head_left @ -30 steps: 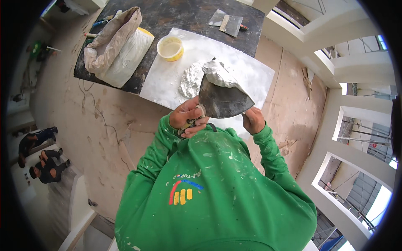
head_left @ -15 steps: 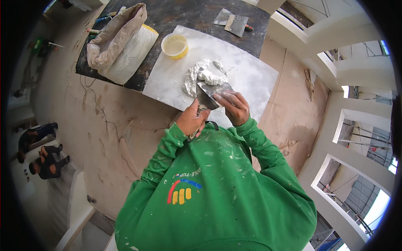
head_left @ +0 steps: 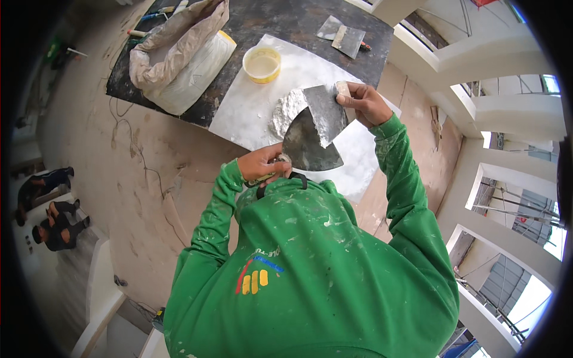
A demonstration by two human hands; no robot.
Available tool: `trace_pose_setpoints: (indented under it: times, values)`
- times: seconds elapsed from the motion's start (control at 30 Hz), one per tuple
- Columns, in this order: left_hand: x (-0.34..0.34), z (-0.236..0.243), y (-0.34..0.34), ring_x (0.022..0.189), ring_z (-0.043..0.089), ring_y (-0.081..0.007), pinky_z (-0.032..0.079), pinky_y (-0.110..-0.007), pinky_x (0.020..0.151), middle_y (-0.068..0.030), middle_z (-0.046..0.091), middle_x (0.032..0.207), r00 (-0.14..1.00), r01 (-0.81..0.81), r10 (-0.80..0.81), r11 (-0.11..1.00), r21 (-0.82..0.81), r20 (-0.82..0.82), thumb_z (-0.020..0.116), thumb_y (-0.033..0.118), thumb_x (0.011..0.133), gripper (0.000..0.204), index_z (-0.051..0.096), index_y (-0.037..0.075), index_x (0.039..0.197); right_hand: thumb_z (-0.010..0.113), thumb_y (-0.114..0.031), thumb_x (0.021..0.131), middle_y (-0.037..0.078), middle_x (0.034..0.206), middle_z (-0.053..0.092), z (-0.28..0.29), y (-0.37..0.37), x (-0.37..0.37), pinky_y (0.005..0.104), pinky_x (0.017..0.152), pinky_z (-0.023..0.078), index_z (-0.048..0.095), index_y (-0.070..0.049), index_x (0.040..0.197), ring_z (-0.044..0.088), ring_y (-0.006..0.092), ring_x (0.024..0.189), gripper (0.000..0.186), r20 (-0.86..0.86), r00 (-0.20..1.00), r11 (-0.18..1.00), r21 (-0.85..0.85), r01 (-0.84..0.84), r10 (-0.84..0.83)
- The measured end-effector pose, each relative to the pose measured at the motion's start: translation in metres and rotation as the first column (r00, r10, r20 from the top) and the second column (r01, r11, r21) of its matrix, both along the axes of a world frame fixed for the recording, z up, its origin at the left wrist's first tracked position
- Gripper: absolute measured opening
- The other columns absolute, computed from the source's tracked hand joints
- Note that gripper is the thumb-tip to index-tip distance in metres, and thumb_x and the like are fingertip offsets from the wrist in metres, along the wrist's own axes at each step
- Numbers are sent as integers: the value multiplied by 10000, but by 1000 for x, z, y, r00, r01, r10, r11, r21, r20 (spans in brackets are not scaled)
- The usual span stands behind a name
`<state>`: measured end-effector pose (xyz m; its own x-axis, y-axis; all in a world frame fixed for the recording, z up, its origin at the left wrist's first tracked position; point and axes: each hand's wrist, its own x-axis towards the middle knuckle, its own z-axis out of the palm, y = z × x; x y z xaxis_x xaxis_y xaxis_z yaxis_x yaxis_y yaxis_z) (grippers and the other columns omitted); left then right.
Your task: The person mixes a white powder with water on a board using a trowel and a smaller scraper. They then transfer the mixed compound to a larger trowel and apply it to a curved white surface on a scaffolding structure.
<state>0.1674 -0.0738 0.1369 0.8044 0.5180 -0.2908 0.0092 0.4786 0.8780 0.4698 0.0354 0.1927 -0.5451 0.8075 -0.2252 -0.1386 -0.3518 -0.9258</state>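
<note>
My left hand (head_left: 264, 166) is closed round the handle of a dark, wide-bladed trowel (head_left: 307, 154), its face turned up near my chest. In my right hand (head_left: 367, 102) is a flat metal scraper (head_left: 325, 107), pinched by its pale back edge between thumb and fingers. The scraper's blade overlaps the trowel's, with white paste along its lower edge; I cannot tell whether the two blades touch. Behind them, a heap of white plaster (head_left: 286, 114) lies on a pale board (head_left: 236, 116), partly hidden by the blades.
A yellow-rimmed tub (head_left: 261, 64) stands on the board's far side. An open paper sack (head_left: 191, 77) sits to the left on the black table (head_left: 268, 18). Two flat scrapers (head_left: 349, 40) lie at the far right. A cable (head_left: 143, 155) trails over the floor; two people (head_left: 59, 227) are far left.
My right hand has moved right and away from me with the scraper. The trowel's blade has turned, so more of its face shows. My left hand has shifted slightly left.
</note>
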Motion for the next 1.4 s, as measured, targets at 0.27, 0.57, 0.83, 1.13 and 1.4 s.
trace_pose_setpoints:
  times: [0.27, 0.57, 0.83, 1.13, 1.4]
  values:
    - [-25, 17, 4, 479, 482, -86, 408, -236, 399, -96, 580, 864, 974, -95, 118, 988, -124, 191, 546, 180, 987, 397, 395, 47, 1329, 774, -242, 810, 88, 950, 701, -74, -16, 90, 273, 720, 517, 700, 25, 1059, 666, 142, 788, 372, 679, 702, 974, 105, 200, -217]
    - [-84, -9, -50, 508, 483, -94, 425, -235, 407, -107, 555, 910, 895, -432, 445, 879, -202, 18, 502, 147, 1001, 409, 332, 85, 1367, 803, -277, 762, 94, 883, 714, -219, -59, 128, 296, 681, 543, 710, 35, 1046, 673, 154, 745, 432, 676, 486, 692, 48, 720, -553]
    - [-100, -17, -70, 511, 491, -97, 428, -238, 406, -105, 557, 915, 849, -513, 529, 820, -254, -7, 519, 176, 999, 363, 357, 78, 1308, 810, -341, 711, 134, 930, 737, -207, 111, 15, 340, 805, 540, 731, -69, 1070, 712, 229, 830, 457, 866, 396, 952, 264, 156, -305]
    - [-115, -25, -77, 512, 488, -112, 418, -243, 397, -103, 559, 916, 740, -664, 671, 718, -207, -44, 527, 157, 995, 272, 392, 59, 1209, 534, -64, 834, 83, 908, 675, -118, 6, -97, 420, 648, 558, 680, -164, 992, 681, 305, 737, 237, 902, 312, 529, 429, -733, -299]
    - [-122, -32, -88, 512, 492, -117, 417, -246, 391, -105, 550, 912, 703, -703, 710, 683, -197, -48, 533, 173, 994, 271, 389, 53, 1190, 705, -230, 842, 104, 837, 714, -146, 96, 24, 330, 688, 508, 707, -81, 1101, 656, 188, 703, 299, 833, 497, 900, 385, -205, -243]
